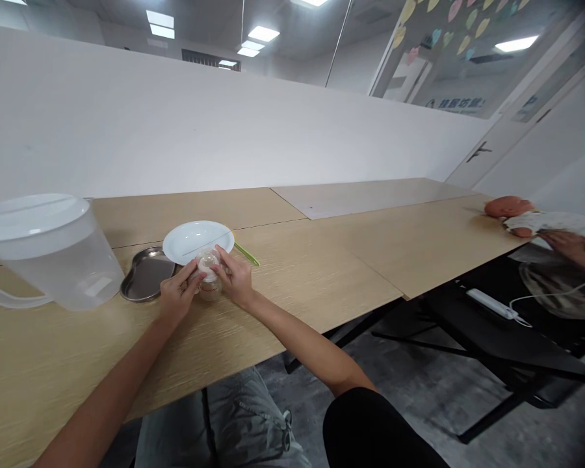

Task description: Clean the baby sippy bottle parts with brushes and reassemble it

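A small clear baby bottle with red markings stands on the table in front of me. Its white collar and clear teat are between my fingers. From the left, my left hand pinches the collar. My right hand grips the collar and teat from the other side. Just behind the bottle is a white plate or shallow bowl. A green handle sticks out to its right; its other end is hidden. To the left lies a steel kidney dish.
A large translucent lidded pitcher stands at the left. On the far right, a baby doll lies at the table's edge, with another person's hand by it. A white power strip rests on a black folding chair.
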Demonstrator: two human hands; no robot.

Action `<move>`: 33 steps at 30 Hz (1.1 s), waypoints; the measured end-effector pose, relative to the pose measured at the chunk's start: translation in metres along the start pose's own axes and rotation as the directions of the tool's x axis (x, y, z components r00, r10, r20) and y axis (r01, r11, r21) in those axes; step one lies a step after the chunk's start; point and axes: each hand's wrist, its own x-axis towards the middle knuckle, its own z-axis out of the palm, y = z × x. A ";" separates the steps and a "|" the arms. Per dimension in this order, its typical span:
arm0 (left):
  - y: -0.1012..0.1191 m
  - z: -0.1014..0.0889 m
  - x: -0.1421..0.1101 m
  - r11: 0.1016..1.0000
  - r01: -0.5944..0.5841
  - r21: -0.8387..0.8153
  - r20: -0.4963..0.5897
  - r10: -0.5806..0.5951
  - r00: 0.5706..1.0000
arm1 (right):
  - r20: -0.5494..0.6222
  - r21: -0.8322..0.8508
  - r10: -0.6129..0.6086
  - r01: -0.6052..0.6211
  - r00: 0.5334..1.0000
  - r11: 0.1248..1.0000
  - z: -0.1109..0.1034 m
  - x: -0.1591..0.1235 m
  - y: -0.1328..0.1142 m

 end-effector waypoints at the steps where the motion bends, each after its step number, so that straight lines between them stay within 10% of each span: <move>1: 0.000 0.000 0.000 1.000 0.009 -0.004 0.004 -0.009 1.000 | 0.005 -0.003 0.009 -0.009 1.000 1.000 0.000 0.000 -0.001; 15: 0.009 -0.002 0.003 0.995 -0.044 0.085 0.208 0.025 0.978 | 0.102 0.206 0.042 -0.062 0.994 0.977 -0.011 0.013 -0.010; 33: 0.001 0.008 -0.003 0.984 -0.085 0.155 0.178 0.057 0.982 | 0.047 0.179 0.028 -0.035 0.999 0.983 -0.014 0.016 -0.010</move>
